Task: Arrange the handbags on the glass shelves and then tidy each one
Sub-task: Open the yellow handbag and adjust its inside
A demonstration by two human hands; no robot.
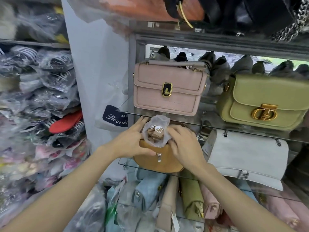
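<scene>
Both hands, left hand (132, 143) and right hand (185, 146), hold a plastic-wrapped strap (155, 131) atop the tan handbag (158, 163).

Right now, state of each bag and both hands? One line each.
tan bag: on the lower glass shelf, wrapped strap bundle on top
pink bag: upright on the upper glass shelf, clasp closed
green bag: upright, flap closed
white bag: leaning back, flap closed
left hand: holds the tan bag
right hand: on the bundle
</scene>
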